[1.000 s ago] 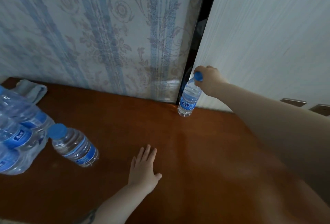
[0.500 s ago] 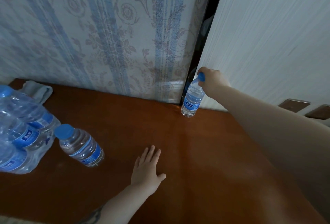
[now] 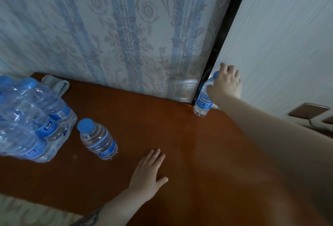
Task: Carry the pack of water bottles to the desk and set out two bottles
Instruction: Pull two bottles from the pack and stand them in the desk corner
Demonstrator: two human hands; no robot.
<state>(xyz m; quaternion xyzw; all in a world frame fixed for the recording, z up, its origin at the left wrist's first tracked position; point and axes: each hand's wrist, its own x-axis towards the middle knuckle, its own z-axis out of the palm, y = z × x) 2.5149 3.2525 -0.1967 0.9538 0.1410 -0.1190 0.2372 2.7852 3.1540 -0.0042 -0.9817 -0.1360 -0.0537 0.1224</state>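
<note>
A folded pale cloth (image 3: 55, 85) lies at the counter's far left corner, against the wall. Floral wallpaper with blue stripes (image 3: 117, 32) rises along the far edge, meeting a black vertical strip (image 3: 228, 32) and a white textured panel (image 3: 288, 36). A brown wall plate (image 3: 309, 111) sits beyond the right edge.

We lose the left part of the pack of bottles (image 3: 27, 117) past the frame's left edge. At upper right, the right hand (image 3: 225, 83) covers the far bottle's (image 3: 202, 103) cap and shoulder, so we cannot tell whether the fingers touch it. Its label print is too small to read fully. The wall plate (image 3: 306, 113) runs off the right edge.
</note>
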